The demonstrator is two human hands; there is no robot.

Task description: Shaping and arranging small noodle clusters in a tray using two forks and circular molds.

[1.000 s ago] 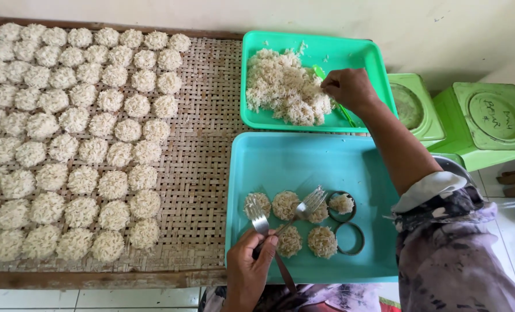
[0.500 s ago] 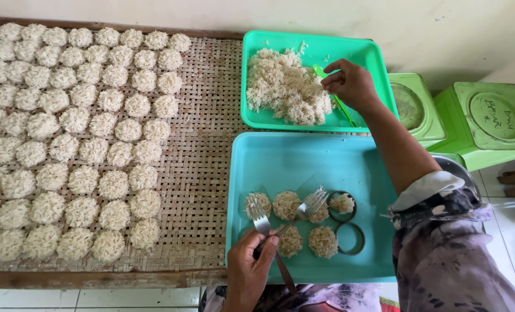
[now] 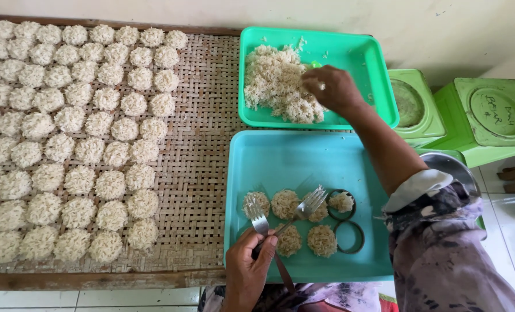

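Presently the right hand is extended to the green tray at twelve o'clock, fingers bent down into the loose rice heap. Its grip is curled over the heap's right edge; whether it has closed on a portion cannot be told, as the fingertips are buried. The left hand, at six o'clock, is closed around the handles of two forks, whose tines rest on the blue tray among the pressed rice rounds.

Six rounds lie in the near part of the blue tray. Two metal rings sit at the three o'clock side of that group; one encloses a round, the other is vacant and lies well apart from the right hand, near the fork tines.

Risks noted, as judgement. The heap looks sticky and ragged, so a pinch could come away uneven or shed grains onto the blue tray. The right forearm crosses above the blue tray; a low return could brush the rings or the nearest round. The forks, held in one hand, could drag across finished rounds and break their edges.

Many finished rounds stand in rows on the woven mat at nine o'clock.
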